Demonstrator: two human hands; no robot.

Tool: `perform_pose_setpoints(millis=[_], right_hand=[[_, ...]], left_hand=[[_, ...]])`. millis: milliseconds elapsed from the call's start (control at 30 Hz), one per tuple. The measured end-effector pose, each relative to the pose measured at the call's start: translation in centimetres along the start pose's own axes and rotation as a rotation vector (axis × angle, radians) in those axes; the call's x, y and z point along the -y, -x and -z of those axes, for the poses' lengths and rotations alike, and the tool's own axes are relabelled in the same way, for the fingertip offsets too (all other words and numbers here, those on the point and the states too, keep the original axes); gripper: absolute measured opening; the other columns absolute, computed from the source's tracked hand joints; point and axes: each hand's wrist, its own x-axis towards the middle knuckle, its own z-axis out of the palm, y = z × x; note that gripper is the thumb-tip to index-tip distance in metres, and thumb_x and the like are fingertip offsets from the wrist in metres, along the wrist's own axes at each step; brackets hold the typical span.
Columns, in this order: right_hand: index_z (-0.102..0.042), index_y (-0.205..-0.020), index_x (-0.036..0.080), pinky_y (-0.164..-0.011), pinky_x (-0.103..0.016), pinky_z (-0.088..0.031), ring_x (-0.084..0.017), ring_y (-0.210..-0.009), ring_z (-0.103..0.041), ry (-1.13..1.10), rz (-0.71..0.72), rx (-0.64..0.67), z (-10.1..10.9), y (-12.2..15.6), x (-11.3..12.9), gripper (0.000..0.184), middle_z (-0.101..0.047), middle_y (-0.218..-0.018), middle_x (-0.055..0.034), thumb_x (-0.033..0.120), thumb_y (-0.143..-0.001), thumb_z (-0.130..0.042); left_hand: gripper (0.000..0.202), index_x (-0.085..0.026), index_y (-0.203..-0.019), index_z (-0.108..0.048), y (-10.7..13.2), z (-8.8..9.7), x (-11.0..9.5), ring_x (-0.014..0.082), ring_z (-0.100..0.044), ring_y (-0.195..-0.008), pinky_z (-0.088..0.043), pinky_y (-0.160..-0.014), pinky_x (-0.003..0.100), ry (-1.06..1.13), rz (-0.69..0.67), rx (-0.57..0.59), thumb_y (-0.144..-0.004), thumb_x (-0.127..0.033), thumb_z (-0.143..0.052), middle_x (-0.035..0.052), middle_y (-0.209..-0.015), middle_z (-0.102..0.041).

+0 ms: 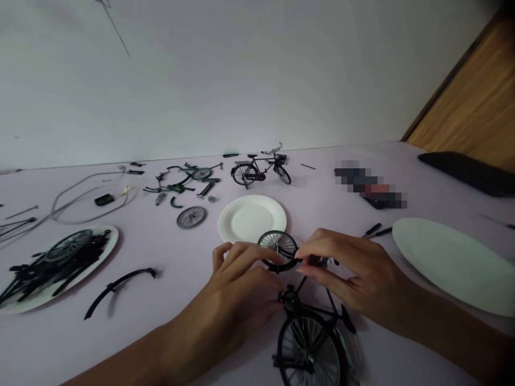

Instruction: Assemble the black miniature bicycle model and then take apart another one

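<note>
A black model bicycle (308, 351) lies in front of me, its rear wheel toward me and its front wheel (287, 238) pointing away. My left hand (237, 289) is closed on it from the left, the fingers bent over the front wheel and the thumb reaching toward the frame. From the right, my right hand (358, 273) pinches the bicycle near the front fork, beside the wheel's rim. What exactly lies between those right fingertips is partly hidden. A curved black strip (120, 284) rests on the table, left of my left hand.
Beyond my hands are a white paper plate (230, 220) and a standing model bicycle (254, 172). Loose bicycle parts (173, 187) and a wheel (191, 217) lie further left. A parts-laden plate (115, 236) is at left; another white plate (454, 262) and screwdrivers (380, 232) are at right.
</note>
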Motion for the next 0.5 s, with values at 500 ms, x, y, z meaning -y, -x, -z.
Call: perform_pose_setpoints(millis=[500], right_hand=[[-0.061,-0.104,0.019,-0.076,-0.027,-0.049,-0.014,-0.085,-0.062,0.041,-0.032,0.087,-0.33,-0.25,-0.22,0.011,-0.066,-0.092,-0.0023,0.014,-0.095,-0.056]], left_hand=[[0.004,-0.022,-0.094,-0.064,0.12,-0.44,-0.06,0.0236,-0.046,-0.117,-0.026,-0.098,0.040,0.016,-0.175,-0.004,-0.092,-0.019,-0.065,0.0045,-0.126,-0.058]])
